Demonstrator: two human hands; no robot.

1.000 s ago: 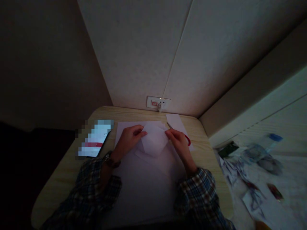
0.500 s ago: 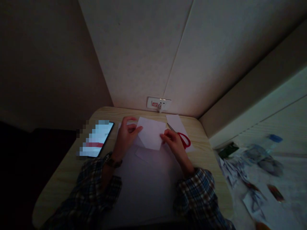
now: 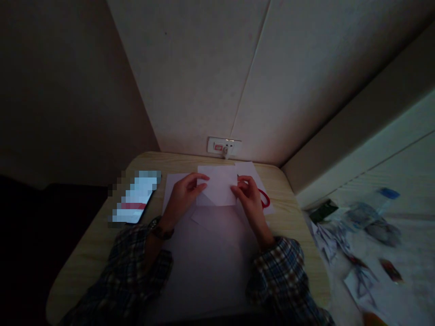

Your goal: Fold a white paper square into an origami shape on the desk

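A small white sheet of paper (image 3: 217, 183) is held up level between my two hands, above larger white paper (image 3: 207, 267) on the table. My left hand (image 3: 186, 190) pinches its left edge between thumb and fingers. At the right edge, my right hand (image 3: 247, 192) grips it the same way. Scissors with red handles (image 3: 264, 198) lie just beyond my right hand, their blades mostly hidden by it. Beneath them is another piece of white paper (image 3: 247, 168). A small paper flap or scrap (image 3: 200, 217) shows below the held sheet.
A lit phone (image 3: 139, 199), its screen partly pixelated, lies on the left of the wooden table (image 3: 84, 258). A wall socket (image 3: 224, 147) with a plug sits behind the table. Right of the table are a plastic bottle (image 3: 370, 208), crumpled papers (image 3: 329, 242) and a small packet (image 3: 390, 270).
The held sheet has turned from a tilt to level. My left hand has shifted right along it, and my right hand has risen slightly, covering more of the scissors.
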